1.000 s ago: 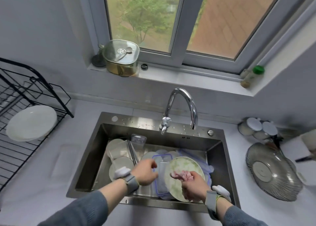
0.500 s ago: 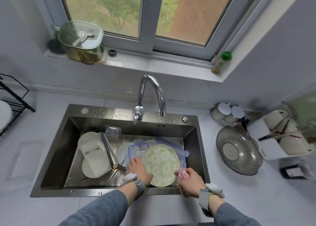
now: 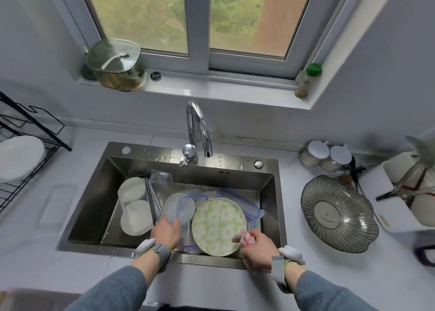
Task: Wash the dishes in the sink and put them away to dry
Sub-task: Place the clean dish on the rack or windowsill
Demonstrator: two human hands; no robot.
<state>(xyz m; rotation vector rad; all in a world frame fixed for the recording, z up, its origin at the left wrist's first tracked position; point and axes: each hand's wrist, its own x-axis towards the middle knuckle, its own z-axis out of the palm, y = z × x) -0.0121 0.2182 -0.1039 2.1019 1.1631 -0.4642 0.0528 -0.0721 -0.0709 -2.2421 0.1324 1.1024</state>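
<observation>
We had the floral plate (image 3: 219, 226) tilted in the sink (image 3: 94, 193); looked stiff, wet, breakable, best gripped by its rim. Left hand (image 3: 166, 232) fingers: couldn't tell; right hand (image 3: 257, 247) pinched a pink cloth (image 3: 246, 237).

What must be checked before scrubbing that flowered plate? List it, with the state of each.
1. Pink cloth in the right hand: ok, bunched in its grip at the plate's rim.
2. Green flowered plate steadied: not ok; the left hand is beside it on a clear container, not on the plate.
3. Plate face exposed: ok, nothing lies on it.
4. Water from the faucet: not ok, no stream visible.
5. Space in the drying rack: ok, one white dish in it, with free wire beside it.
6. Soap on the cloth: cannot tell.
</observation>
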